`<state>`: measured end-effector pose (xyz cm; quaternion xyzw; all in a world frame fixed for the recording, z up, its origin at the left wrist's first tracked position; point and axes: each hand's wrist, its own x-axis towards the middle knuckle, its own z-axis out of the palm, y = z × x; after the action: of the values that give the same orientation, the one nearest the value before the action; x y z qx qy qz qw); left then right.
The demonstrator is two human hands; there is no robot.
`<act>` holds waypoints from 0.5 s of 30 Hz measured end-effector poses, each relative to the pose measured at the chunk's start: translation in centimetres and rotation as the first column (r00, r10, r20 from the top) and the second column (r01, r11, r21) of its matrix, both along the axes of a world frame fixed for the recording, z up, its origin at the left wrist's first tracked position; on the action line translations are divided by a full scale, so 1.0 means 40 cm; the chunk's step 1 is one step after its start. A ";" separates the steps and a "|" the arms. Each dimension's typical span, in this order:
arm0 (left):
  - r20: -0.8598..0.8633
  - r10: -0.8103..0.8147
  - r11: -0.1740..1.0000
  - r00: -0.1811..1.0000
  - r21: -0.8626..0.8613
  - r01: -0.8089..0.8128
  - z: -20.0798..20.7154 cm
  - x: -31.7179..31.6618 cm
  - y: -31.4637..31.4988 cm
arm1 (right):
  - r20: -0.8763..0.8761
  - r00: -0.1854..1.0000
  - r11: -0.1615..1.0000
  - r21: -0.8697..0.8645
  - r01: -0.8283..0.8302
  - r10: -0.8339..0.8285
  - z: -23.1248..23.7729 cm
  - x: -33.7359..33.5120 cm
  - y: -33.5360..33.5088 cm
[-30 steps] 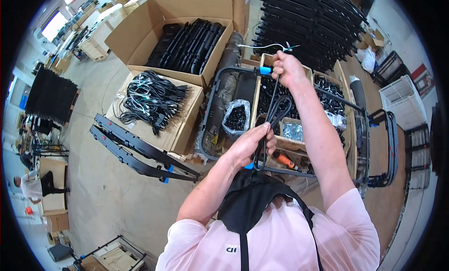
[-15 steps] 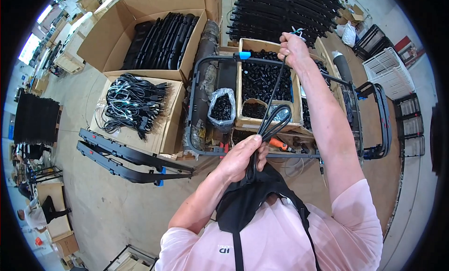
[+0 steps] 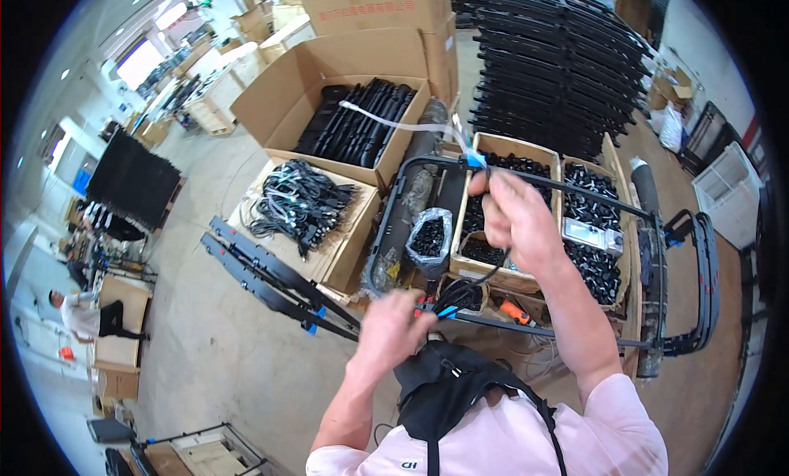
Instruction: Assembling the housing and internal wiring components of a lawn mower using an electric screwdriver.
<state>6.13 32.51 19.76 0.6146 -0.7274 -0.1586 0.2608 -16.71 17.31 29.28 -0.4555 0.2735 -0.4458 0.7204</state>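
A black power cable (image 3: 499, 268) runs between my two hands. My right hand (image 3: 518, 221) is closed round its upper end, near a blue tape mark on the black tubular frame (image 3: 575, 186). Pale loose wires (image 3: 403, 125) trail from that end, smeared by motion, toward the carton of black parts. My left hand (image 3: 393, 326) is blurred, but its fingers are closed on the looped part of the cable at the frame's near bar. Which strands lie inside the fist is hidden.
Bundled cables (image 3: 300, 205) lie on a carton at left, below an open carton (image 3: 362, 61) of long black parts. Wooden boxes (image 3: 559, 229) of small black pieces and a plastic-lined tub (image 3: 429, 238) sit within the frame. An orange-handled tool (image 3: 516, 313) lies near its front bar.
My right hand has come down and nearer the frame, and the pale wires now swing out to the left. My left hand has shifted left and down. The whole view has tilted upward.
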 end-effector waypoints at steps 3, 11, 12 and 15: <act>-0.230 0.106 0.804 0.967 -0.552 -0.220 0.228 -0.002 0.080 | -0.016 0.987 0.986 0.054 -0.159 0.160 -0.006 -0.015 0.106; -0.192 0.163 0.928 0.968 -0.303 -0.216 0.309 0.019 0.041 | -0.311 0.871 0.901 -0.091 -0.425 0.380 -0.036 -0.035 0.302; -0.462 0.102 0.988 0.881 -0.055 -0.143 0.257 0.024 0.044 | -0.380 0.857 0.886 -0.165 -0.433 0.348 -0.041 -0.040 0.316; -0.816 0.127 0.937 0.564 0.285 0.202 0.121 0.016 0.084 | -0.380 0.850 0.877 -0.166 -0.451 0.365 -0.082 -0.064 0.329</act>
<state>6.78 35.88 24.61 0.4887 -0.4940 -0.5579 0.4537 -19.27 30.49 25.99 -0.6595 0.2304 -0.2273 0.6784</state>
